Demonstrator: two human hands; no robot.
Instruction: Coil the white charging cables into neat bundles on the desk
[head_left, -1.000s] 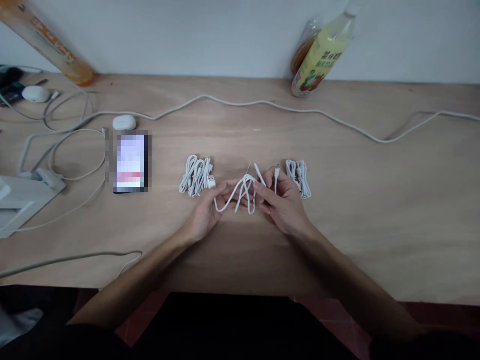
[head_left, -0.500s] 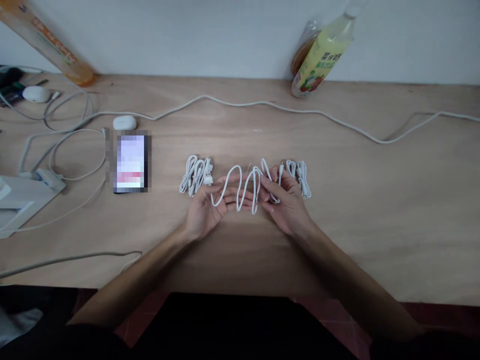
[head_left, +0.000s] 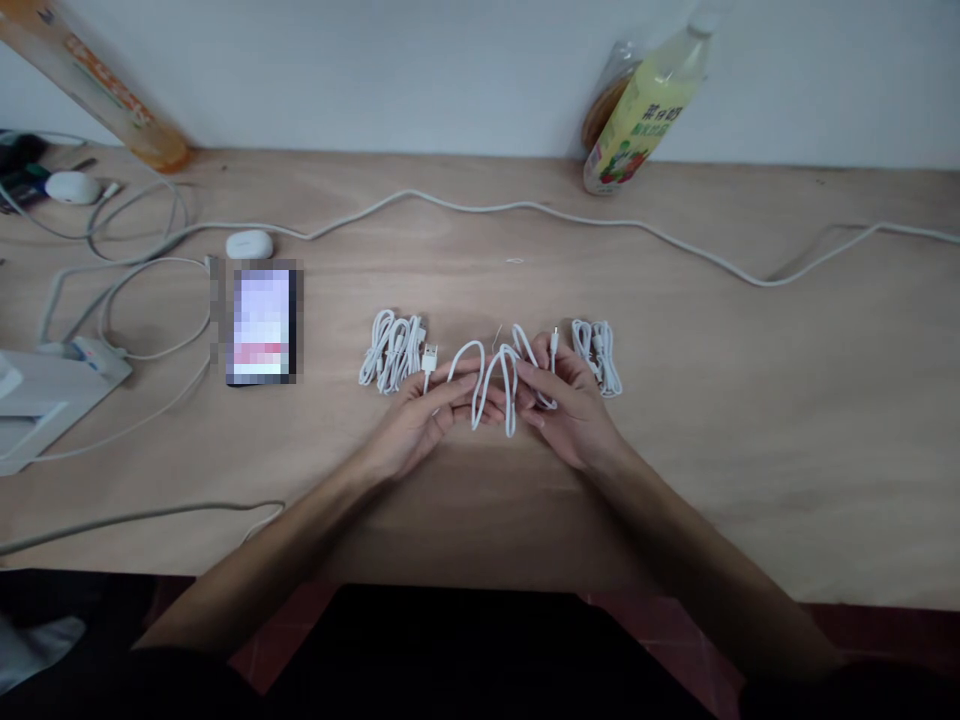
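Observation:
A loosely looped white USB cable [head_left: 478, 385] is stretched between my two hands over the table. My left hand [head_left: 420, 415] is closed on its end, with the USB plug [head_left: 430, 358] sticking up past the thumb. My right hand [head_left: 566, 400] pinches the other loops, and a small connector [head_left: 554, 345] points up above its fingers. Just behind my left hand lie several bundled white cables [head_left: 391, 350]. More bundled cables [head_left: 598, 355] lie beside my right fingers. A thin twist tie [head_left: 496, 338] shows behind the loops.
A long white cord [head_left: 525, 207] crosses the table's back. To the left are a phone [head_left: 261, 327], a white earbud case [head_left: 250, 245], tangled cables and a white box [head_left: 45, 405]. An orange bottle [head_left: 112, 90] and a yellow bottle [head_left: 645, 110] lean at the wall.
My left hand has shifted slightly right and its thumb now lies across the cable. The USB plug has turned upright. The loops have drawn closer together.

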